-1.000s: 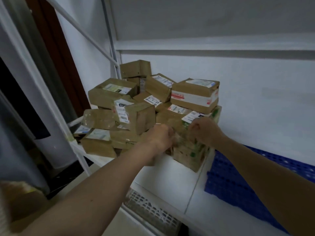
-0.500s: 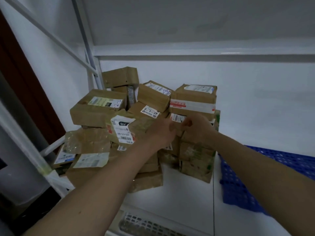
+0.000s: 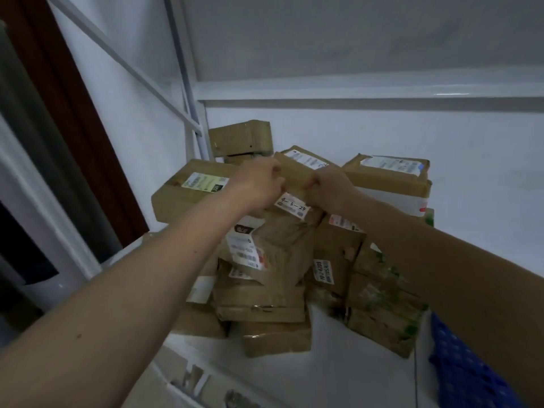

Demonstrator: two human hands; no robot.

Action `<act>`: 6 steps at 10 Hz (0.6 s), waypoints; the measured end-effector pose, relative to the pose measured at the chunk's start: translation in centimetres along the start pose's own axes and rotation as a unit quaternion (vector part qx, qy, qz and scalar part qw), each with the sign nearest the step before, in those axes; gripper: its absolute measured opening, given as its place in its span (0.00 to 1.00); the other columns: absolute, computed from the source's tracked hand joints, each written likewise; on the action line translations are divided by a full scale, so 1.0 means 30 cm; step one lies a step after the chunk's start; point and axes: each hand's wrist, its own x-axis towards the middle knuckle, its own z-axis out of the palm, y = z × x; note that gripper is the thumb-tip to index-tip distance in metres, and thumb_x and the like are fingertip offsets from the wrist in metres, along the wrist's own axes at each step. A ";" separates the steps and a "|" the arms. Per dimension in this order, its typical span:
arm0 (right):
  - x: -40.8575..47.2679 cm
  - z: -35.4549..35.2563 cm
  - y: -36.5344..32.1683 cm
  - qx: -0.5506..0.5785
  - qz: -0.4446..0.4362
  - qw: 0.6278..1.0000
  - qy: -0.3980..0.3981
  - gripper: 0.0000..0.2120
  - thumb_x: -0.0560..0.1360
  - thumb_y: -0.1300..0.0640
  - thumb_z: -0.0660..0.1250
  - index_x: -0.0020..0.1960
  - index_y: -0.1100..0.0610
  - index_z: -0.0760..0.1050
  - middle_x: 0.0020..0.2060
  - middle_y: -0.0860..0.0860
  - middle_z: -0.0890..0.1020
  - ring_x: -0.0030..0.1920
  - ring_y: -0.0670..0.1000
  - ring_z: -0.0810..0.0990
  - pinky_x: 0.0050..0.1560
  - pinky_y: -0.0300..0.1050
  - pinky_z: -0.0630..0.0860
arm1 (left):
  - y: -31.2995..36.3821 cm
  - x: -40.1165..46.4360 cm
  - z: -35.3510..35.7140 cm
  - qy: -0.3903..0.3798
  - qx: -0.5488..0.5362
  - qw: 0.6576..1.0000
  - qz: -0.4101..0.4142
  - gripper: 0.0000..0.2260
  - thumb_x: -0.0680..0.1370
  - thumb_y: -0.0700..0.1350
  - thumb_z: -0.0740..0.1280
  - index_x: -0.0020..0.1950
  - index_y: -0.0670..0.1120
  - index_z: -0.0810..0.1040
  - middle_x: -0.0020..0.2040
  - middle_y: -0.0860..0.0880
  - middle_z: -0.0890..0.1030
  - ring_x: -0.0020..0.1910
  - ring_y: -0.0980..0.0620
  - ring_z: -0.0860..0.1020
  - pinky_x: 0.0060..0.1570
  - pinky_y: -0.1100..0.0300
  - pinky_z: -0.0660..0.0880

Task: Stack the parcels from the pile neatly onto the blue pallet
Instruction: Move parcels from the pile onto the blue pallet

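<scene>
A pile of brown cardboard parcels point(image 3: 273, 278) with white labels fills the corner of a white shelf. Near the top of the pile lies a small parcel point(image 3: 297, 172) with a white label on its far end. My left hand point(image 3: 259, 184) grips its left end and my right hand point(image 3: 329, 185) grips its right end, fingers curled round it. A corner of the blue pallet point(image 3: 465, 375) shows at the lower right, partly hidden by my right forearm.
A large parcel with red-and-white tape point(image 3: 391, 184) sits at the top right of the pile, and another box point(image 3: 240, 138) stands highest at the back. White rack posts and a diagonal brace point(image 3: 132, 66) rise on the left. The white wall stands close behind.
Both hands rose from the lower front of the pile to the small parcel near the top and took hold of its ends. The view tilted upward and moved closer.
</scene>
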 end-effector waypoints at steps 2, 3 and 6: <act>0.109 0.112 -0.203 0.015 -0.016 0.995 -0.096 0.13 0.78 0.60 0.59 0.57 0.64 0.77 0.54 0.60 0.80 0.53 0.59 0.77 0.38 0.42 0.68 | -0.420 0.015 -0.075 0.019 0.014 0.989 -0.145 0.20 0.77 0.44 0.66 0.69 0.48 0.69 0.64 0.43 0.73 0.61 0.41 0.73 0.57 0.54 0.71; 0.165 0.189 -0.267 0.046 0.016 0.992 -0.117 0.14 0.78 0.58 0.58 0.58 0.64 0.76 0.55 0.60 0.79 0.45 0.54 0.73 0.39 0.43 0.67 | -0.570 0.044 -0.080 0.004 0.059 0.971 -0.232 0.23 0.79 0.47 0.63 0.72 0.45 0.63 0.67 0.38 0.68 0.65 0.37 0.68 0.62 0.48 0.68; 0.315 0.349 -0.408 0.120 0.074 0.978 -0.151 0.17 0.77 0.57 0.65 0.64 0.60 0.72 0.44 0.53 0.77 0.34 0.44 0.73 0.26 0.29 0.70 | -0.849 0.085 -0.095 -0.034 -0.264 0.944 -0.193 0.50 0.69 0.55 0.76 0.79 0.49 0.46 0.77 0.45 0.60 0.72 0.46 0.64 0.62 0.57 0.66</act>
